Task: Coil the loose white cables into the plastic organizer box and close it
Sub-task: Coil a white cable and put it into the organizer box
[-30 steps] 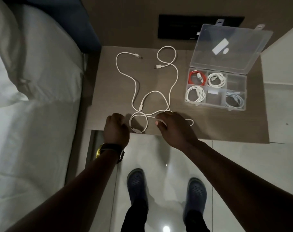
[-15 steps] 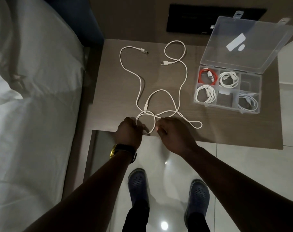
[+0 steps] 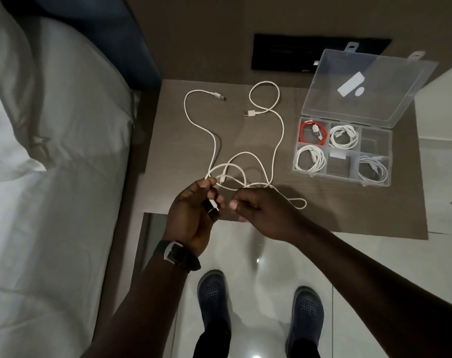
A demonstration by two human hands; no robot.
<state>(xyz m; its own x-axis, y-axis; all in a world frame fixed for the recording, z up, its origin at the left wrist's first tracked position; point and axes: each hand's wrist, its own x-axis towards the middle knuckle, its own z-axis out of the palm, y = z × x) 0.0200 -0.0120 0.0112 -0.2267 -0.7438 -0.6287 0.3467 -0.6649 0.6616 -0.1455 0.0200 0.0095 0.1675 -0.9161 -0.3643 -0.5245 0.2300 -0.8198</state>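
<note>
The loose white cables point(image 3: 276, 140) run away from both hands across the bedside table point(image 3: 374, 210), their long runs stretching forward to two plug ends that lie well beyond the fingertips. The tangle's near end sits right at the hands, so the slack to be gathered lies ahead of them, a little to the right-hand side.

The left hand point(image 3: 191, 218) is curled, thumb and fingers pinching a cable end, a small connector showing just beside its fingertips. The right hand point(image 3: 261, 213) is closed in a loose fist around the strands where they cross; a small loop trails out past it on the right.

The plastic organizer box point(image 3: 294, 164) stands forward and to the right of the right hand, which is the nearer one. Its lid point(image 3: 369, 86) is tilted open, four compartments hold coils, and two look free.
</note>
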